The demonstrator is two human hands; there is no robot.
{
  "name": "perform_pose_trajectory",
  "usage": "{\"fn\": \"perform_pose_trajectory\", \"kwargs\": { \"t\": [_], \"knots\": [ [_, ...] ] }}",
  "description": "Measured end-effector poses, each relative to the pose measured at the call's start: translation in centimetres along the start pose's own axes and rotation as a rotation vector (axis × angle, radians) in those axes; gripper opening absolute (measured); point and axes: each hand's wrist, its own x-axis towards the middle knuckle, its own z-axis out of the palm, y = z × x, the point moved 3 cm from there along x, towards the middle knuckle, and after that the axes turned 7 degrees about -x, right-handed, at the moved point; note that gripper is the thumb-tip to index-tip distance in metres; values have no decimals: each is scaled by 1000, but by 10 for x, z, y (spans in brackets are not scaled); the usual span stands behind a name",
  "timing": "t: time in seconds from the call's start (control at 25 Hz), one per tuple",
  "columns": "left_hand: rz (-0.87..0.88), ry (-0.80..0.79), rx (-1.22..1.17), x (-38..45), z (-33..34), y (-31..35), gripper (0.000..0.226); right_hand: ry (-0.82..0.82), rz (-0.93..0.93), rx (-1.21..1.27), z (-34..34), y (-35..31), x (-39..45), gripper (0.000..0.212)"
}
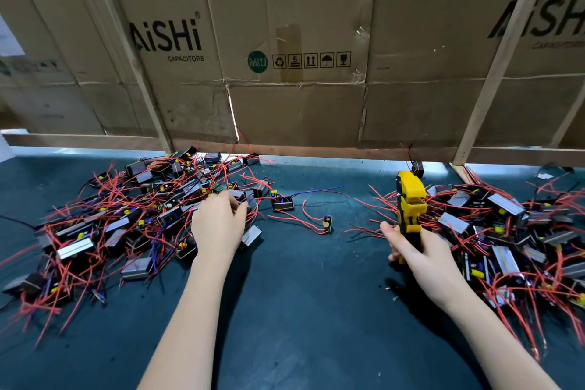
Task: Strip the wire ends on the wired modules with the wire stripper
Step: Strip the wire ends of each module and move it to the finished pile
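Note:
A yellow and black wire stripper (409, 199) stands upright, jaws up, with my right hand (411, 250) wrapped around its handles. My left hand (218, 222) rests palm down on the right edge of the left pile of wired modules (126, 218), fingers curled over a black module; whether it grips the module I cannot tell. The modules are small black boxes with grey faces and red wires. A second pile of wired modules (512, 237) lies just right of the stripper. Between the piles lie a single black module (282, 202) and a small loose part (327, 222) with red wire.
The dark green mat (300, 310) covers the table. A wall of brown cardboard boxes (285, 41) on a wooden frame (316, 152) closes off the far edge. Loose red wires stick out from both piles toward the middle.

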Motion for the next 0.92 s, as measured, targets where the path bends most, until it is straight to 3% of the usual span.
{"fn": "perform_pose_trajectory", "kwargs": {
  "t": [0.2,0.48,0.64,0.72,0.84,0.92],
  "knots": [
    [-7,-153,149,6,21,-16,44,3,-4,19,0,0,0,52],
    [-31,112,-222,6,10,-10,35,4,11,63,0,1,0,52],
    [7,20,198,5,13,-13,24,-2,-9,49,0,1,1,54],
    [-5,21,282,3,13,-12,24,-7,-6,41,0,3,1,58],
    [136,261,-7,2,7,-2,12,-8,-3,33,0,4,0,56],
    [268,282,-148,4,9,6,7,-8,-4,25,1,4,-1,51]
  ]
}}
